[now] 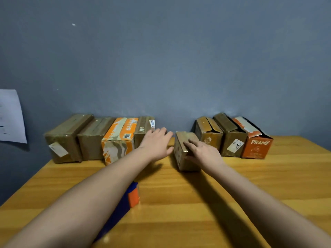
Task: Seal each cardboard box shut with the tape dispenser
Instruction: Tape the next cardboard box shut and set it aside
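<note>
A small brown cardboard box (180, 154) stands on the wooden table (179, 203), pulled forward from the row at the wall. My right hand (203, 152) grips its right side, fingers over the top edge and thumb against the side. Just left of the box my left hand (155, 142) hovers with straight, spread fingers, holding nothing. A blue and orange tape dispenser (134, 196) lies on the table, mostly hidden under my left forearm.
Several closed boxes line the wall on the left, from a brown one (64, 138) to an orange one (118, 138). On the right stand three boxes with loose flaps: two brown (208, 134) (231, 138) and an orange "PRAMY" box (257, 145). A paper sheet (10, 115) hangs on the wall.
</note>
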